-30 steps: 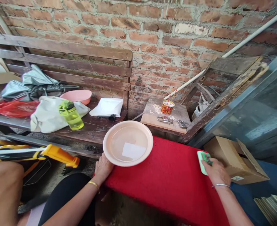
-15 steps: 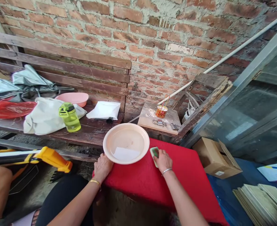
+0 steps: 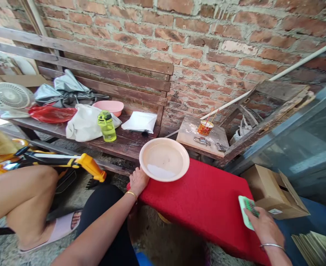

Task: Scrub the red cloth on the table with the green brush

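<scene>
A scrub brush (image 3: 247, 211), pale green and white with darker green bristles, is in the grip of my right hand (image 3: 265, 227). My right hand is over the right part of a red cloth-covered table (image 3: 207, 201). A cream plastic basin (image 3: 185, 157) stands at the table's far left, with water and a white sheet-like piece (image 3: 160, 172) inside. Beside the basin's near left rim, my left hand (image 3: 139, 181) lies on the red cloth at the corner, fingers extended. It holds nothing that I can see.
A wooden bench (image 3: 128, 145) on the left bears a green water bottle (image 3: 107, 127), a pink basin (image 3: 111, 106), a white bag (image 3: 81, 123) and a fan (image 3: 12, 95). Padlocks (image 3: 201, 140) lie on a small board. A cardboard box (image 3: 275, 195) stands right. Another person's leg (image 3: 32, 195) is at left.
My right hand has carried the scrub brush from beside the basin to the right side of the table. My left hand remains by the basin. The view has shifted left.
</scene>
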### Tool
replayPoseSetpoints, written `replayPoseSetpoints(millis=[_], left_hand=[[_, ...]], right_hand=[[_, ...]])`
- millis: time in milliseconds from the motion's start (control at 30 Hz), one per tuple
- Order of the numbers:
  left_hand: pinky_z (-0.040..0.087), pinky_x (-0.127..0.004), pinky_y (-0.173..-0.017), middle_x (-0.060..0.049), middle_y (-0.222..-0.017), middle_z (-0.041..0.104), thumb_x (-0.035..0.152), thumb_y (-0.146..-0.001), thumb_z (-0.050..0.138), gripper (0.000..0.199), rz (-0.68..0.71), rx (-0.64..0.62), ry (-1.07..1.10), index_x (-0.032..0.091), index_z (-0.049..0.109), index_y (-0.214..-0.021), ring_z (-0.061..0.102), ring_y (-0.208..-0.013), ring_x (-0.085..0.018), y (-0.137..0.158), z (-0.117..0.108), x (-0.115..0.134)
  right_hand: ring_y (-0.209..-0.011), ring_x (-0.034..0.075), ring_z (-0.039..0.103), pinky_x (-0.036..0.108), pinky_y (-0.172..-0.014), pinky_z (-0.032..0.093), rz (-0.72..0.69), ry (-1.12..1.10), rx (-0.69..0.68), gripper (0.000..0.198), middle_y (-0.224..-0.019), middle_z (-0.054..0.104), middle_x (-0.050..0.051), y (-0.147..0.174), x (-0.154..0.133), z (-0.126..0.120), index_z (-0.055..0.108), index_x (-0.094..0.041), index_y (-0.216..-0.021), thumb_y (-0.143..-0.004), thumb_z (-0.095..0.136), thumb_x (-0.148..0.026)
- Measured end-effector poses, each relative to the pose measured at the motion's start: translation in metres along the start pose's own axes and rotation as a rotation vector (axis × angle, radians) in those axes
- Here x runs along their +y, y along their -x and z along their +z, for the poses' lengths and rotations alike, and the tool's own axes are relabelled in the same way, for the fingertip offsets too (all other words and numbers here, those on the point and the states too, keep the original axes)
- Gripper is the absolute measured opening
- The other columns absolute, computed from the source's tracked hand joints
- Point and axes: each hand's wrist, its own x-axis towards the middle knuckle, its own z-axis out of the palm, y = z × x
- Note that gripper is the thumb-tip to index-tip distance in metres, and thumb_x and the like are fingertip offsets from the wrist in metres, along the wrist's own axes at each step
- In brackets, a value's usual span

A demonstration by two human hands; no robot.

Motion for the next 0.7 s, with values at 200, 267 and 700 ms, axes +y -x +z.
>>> replayPoseSetpoints(millis=[200, 267, 700], left_hand=[[0.043, -0.043, -0.091, -0.018, -0.12, 0.057, 0.03, -0.097, 0.032, 0.041, -0.008, 0.024, 0.027, 0.014, 0.053, -0.129, 0.058, -0.115, -0.031, 0.001, 0.0, 0.0], [0.043, -0.043, -0.091, -0.017, -0.12, 0.057, 0.029, -0.097, 0.033, 0.041, -0.003, 0.018, 0.029, 0.014, 0.053, -0.129, 0.058, -0.115, -0.031, 0.001, -0.001, 0.0], [0.041, -0.044, -0.094, -0.018, -0.124, 0.056, 0.031, -0.097, 0.032, 0.042, -0.008, -0.004, 0.035, 0.015, 0.051, -0.131, 0.056, -0.116, -0.03, 0.005, -0.008, 0.003]], right_hand=[[-0.106, 0.023, 0.063, 0.031, -0.085, 0.048, -0.616, -0.078, -0.184, 0.028, -0.118, 0.065, 0.008, 0.097, -0.17, 0.023, 0.061, -0.026, -0.111, -0.089, 0.05, -0.039], [-0.106, 0.023, 0.063, 0.031, -0.086, 0.047, -0.752, -0.048, -0.214, 0.028, -0.115, 0.065, 0.007, 0.127, -0.216, 0.027, 0.061, -0.025, -0.113, -0.088, 0.055, -0.036], [-0.107, 0.027, 0.065, 0.037, -0.086, 0.051, -0.189, 0.041, -0.074, 0.044, -0.118, 0.065, 0.016, 0.044, -0.063, 0.03, 0.057, -0.02, -0.118, -0.09, 0.041, -0.05]])
